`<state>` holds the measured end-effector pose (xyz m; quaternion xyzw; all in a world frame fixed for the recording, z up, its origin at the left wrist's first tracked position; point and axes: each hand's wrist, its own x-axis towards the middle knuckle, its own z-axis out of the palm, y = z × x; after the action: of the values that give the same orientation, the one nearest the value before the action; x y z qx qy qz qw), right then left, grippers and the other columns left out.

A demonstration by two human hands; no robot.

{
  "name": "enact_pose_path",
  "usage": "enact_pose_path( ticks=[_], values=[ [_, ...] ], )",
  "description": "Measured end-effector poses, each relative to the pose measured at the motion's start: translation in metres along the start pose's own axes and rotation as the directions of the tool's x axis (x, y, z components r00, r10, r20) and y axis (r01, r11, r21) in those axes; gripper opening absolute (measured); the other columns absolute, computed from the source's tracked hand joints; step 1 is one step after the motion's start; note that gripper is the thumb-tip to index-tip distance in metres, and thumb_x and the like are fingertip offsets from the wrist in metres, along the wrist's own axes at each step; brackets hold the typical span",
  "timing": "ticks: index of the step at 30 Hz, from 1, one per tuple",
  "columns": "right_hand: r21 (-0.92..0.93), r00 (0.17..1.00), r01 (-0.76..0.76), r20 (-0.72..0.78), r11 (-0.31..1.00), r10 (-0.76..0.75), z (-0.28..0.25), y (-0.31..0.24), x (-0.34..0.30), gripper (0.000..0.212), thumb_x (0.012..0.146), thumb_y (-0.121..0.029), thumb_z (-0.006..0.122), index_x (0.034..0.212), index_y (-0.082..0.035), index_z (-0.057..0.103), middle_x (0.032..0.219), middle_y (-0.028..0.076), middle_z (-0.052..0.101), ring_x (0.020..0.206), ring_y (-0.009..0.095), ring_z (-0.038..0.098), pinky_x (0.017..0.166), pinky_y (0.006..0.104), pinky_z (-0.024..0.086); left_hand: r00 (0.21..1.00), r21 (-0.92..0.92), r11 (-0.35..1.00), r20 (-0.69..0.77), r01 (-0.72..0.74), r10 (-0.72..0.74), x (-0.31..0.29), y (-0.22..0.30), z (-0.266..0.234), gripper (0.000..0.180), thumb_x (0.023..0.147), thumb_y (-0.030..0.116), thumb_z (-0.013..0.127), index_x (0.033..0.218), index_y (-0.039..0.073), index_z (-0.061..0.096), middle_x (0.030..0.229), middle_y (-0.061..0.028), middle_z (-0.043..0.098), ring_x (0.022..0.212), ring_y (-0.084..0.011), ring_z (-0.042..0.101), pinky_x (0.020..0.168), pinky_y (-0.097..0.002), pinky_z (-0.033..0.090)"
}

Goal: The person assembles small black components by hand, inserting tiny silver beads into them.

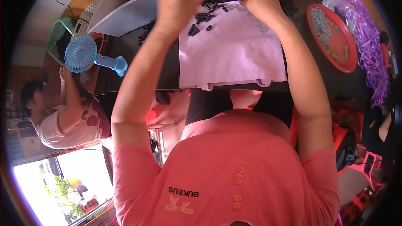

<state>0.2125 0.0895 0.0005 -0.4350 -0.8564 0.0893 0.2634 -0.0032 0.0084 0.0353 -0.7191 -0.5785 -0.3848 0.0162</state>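
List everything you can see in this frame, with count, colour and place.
Small parts: too many to count, black, heaped at the top and scattered on the bag
Cloth bag: one, pale pink, front of table
Table: one, dark, under the work
Bin: one, translucent, upper left
Handheld fan: one, blue, left
Basket: one, green, far left
Tray: one, red, right
Small pieces: many, grey, in the tray
Plastic bundle: one, purple, far right
Co-worker: one, patterned pale top, left
Window: one, bright, lower left
Shirt: one, pinkish red, bottom centre
Hands: two, bare, left and right, top centre
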Motion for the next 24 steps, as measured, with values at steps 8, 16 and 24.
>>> enact_pose_path(
  ticks=[8,16,24],
  values=[
    [0.030,0.996,-0.065,0.065,0.997,0.063,-0.007,-0.001,0.002,0.024,0.074,-0.010,0.052,0.088,-0.009,0.071,0.087,0.014,0.069,0.084,0.033,0.066,0.072,0.0438,0.051,0.957,0.366,0.897,0.239,-0.247,0.166,-0.001,-0.006,0.089,0.015,0.077,0.017,0.066,0.090,0.011,0.070,0.088,-0.0076,0.060,0.089,-0.0271,0.062,0.076,-0.0416,0.052],
    [0.079,0.995,-0.027,0.096,0.996,0.020,-0.014,-0.007,-0.001,0.016,0.079,-0.019,0.062,0.088,-0.007,0.069,0.087,0.009,0.068,0.086,0.027,0.063,0.075,0.0402,0.047,0.939,0.008,0.980,0.289,-0.197,0.186,-0.016,-0.020,0.066,0.020,0.072,-0.001,0.059,0.089,0.005,0.068,0.090,-0.0096,0.062,0.079,-0.0270,0.063,0.070,-0.0359,0.051],
    [0.093,0.994,-0.043,0.109,0.995,0.033,-0.012,-0.011,-0.001,0.015,0.079,-0.018,0.063,0.088,-0.007,0.069,0.086,0.009,0.068,0.084,0.026,0.064,0.073,0.0395,0.048,0.959,0.083,0.980,0.237,-0.183,0.159,-0.017,-0.011,0.058,0.017,0.075,0.005,0.062,0.091,0.006,0.069,0.087,-0.0083,0.061,0.081,-0.0273,0.063,0.070,-0.0365,0.051]
  ],
)
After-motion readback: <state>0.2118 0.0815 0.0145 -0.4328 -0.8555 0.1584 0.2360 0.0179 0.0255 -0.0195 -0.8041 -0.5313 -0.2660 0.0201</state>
